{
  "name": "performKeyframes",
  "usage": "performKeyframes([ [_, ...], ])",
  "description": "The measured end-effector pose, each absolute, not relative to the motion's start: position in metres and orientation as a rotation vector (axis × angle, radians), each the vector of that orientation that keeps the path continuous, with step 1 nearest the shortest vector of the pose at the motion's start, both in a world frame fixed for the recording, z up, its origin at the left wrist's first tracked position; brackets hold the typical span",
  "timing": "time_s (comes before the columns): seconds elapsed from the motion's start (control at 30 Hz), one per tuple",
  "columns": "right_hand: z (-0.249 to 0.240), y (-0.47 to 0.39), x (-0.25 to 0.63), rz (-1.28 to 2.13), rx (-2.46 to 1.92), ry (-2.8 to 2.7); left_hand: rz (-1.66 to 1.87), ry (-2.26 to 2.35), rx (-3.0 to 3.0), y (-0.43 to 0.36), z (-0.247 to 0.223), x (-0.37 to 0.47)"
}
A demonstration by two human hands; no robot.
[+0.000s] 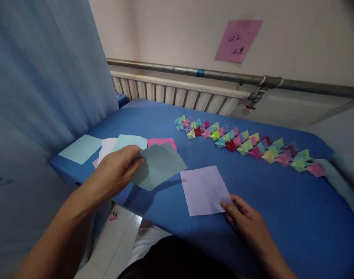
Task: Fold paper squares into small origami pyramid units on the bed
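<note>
My left hand (121,164) pinches a grey-green sheet of paper (159,164) by its left side and holds it above the blue table. With thumb and fingers, my right hand (242,215) grips the lower right corner of a lilac square of paper (204,190). Behind the left hand lie a light blue sheet (130,142), a pink sheet (162,142) and white paper (108,145), partly covered by the hand and the grey-green sheet. Farther left, another pale blue sheet (81,149) lies flat near the table's edge.
Rows of small folded paper pieces (246,145) in many colours stretch across the right of the blue tabletop (153,112). A radiator (171,93) and a metal pipe (165,68) run along the wall behind. A blue curtain (49,58) hangs at the left.
</note>
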State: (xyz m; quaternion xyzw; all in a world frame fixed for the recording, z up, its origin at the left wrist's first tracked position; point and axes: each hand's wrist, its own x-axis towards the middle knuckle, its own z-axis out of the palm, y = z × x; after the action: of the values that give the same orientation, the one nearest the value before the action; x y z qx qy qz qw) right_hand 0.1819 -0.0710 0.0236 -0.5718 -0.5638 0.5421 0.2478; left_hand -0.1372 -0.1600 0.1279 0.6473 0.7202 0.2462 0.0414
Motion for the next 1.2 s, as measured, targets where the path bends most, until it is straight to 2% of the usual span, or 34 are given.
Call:
performKeyframes([
  [0.1, 0.024, -0.072, 0.181, 1.441, -1.569, -1.554, 0.354, 2.189, 2.123, -0.147, 0.14, -0.137],
  [0.2, 0.024, -0.073, 0.181, 1.431, -1.563, -1.557, 0.034, 2.131, 2.163, -0.135, 0.134, -0.132],
  [0.43, 0.027, -0.074, 0.18, 1.454, -1.535, -1.518, -0.088, 2.046, 2.14, -0.123, 0.121, -0.131],
  [0.53, 0.027, -0.073, 0.18, 1.456, -1.521, -1.515, 0.114, 2.097, 2.092, -0.125, 0.129, -0.138],
  [0.63, 0.025, -0.073, 0.18, 1.445, -1.509, -1.522, 0.616, 2.07, 1.875, -0.132, 0.129, -0.149],
  [0.73, 0.023, -0.073, 0.181, 1.416, -1.506, -1.552, 1.122, 1.93, 1.475, -0.141, 0.105, -0.159],
  [0.83, 0.023, -0.073, 0.181, 1.398, -1.508, -1.566, 1.46, 1.776, 1.14, -0.15, 0.064, -0.164],
  [1.0, 0.026, -0.075, 0.18, 1.372, -1.561, -1.571, 1.528, 1.698, 0.878, -0.162, 0.018, -0.164],
  [1.2, 0.023, -0.076, 0.181, 1.26, -1.592, -1.614, 1.585, 1.628, 0.719, -0.164, 0.015, -0.152],
])
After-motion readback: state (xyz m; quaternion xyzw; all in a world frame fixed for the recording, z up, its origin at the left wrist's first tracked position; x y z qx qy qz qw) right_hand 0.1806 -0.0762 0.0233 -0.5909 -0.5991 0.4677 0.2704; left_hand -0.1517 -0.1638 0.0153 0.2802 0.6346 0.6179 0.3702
